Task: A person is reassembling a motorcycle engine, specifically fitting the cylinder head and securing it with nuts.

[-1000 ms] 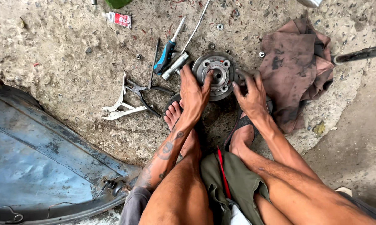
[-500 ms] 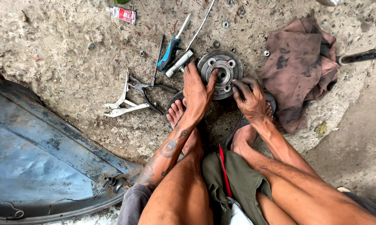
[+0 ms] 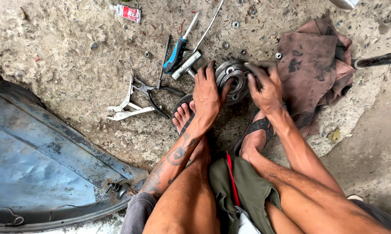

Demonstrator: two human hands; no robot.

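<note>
Gripping the round metal hub [image 3: 234, 80] on the concrete just left of the brown rag [image 3: 312, 73], the left hand [image 3: 207, 95] steadied its rim while the right hand [image 3: 267, 86] clasped its far edge; careful turning seemed needed

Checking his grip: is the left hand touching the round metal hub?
Touching. The head view shows the left hand lying flat against the hub's left edge.

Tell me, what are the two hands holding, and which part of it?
Both grip the round metal hub on the ground: the left hand on its left rim, the right hand on its right edge. Whether it is lifted cannot be told.
</note>
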